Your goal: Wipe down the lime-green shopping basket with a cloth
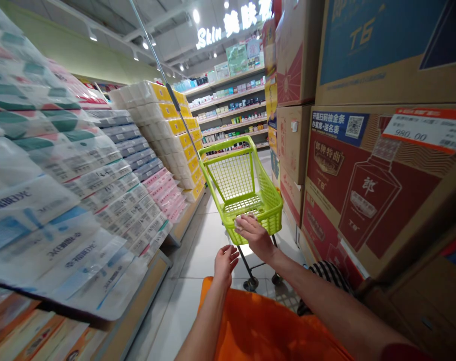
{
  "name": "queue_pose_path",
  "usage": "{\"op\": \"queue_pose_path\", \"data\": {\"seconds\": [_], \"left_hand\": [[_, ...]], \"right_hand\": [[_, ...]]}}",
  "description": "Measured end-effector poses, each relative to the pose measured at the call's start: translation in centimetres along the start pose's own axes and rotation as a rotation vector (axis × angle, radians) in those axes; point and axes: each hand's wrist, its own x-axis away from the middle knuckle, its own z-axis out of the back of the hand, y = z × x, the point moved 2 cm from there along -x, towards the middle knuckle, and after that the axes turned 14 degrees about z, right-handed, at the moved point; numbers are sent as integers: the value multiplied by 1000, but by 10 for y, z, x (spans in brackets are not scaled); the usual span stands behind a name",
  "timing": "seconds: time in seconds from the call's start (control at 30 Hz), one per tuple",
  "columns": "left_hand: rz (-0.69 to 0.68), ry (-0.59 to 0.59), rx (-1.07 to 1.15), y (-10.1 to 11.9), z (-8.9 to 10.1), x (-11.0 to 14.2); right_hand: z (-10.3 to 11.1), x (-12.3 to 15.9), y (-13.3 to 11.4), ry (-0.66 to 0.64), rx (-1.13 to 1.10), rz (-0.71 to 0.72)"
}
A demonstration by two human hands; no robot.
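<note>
Lime-green plastic shopping cart is standing on pale floor tiles in a supermarket aisle, its dark metal legs and casters showing below the basket. The right hand is resting on the basket's near rim, its fingers spread and curling over the edge. The left hand is hanging just below that rim, touching nothing, its fingers loosely curled and holding nothing. An orange garment is covering the person's front. Packs of toilet paper are piled along the left-hand shelving, while cardboard liquor cartons bearing a price tag are towering on the right.
</note>
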Motion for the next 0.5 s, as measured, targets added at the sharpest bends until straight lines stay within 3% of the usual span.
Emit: {"op": "queue_pose_path", "data": {"seconds": [0.07, 0.13, 0.23, 0.3, 0.43, 0.5], "left_hand": [[-74, -6, -10, 3, 2, 1], [-139, -96, -25, 2, -1, 5], [-85, -294, -62, -7, -10, 13], [2, -362, -88, -15, -16, 17], [67, -281, -144, -27, -25, 21], [66, -320, -167, -29, -29, 24]], "right_hand": [[-8, 13, -5, -68, -70, -6], [-13, 29, -14, -63, -150, -158], [-12, 39, -28, 99, -263, -454], [-7, 36, -32, 191, -301, -547], [0, 33, -28, 156, -225, -511], [0, 42, -28, 72, -199, -454]]}}
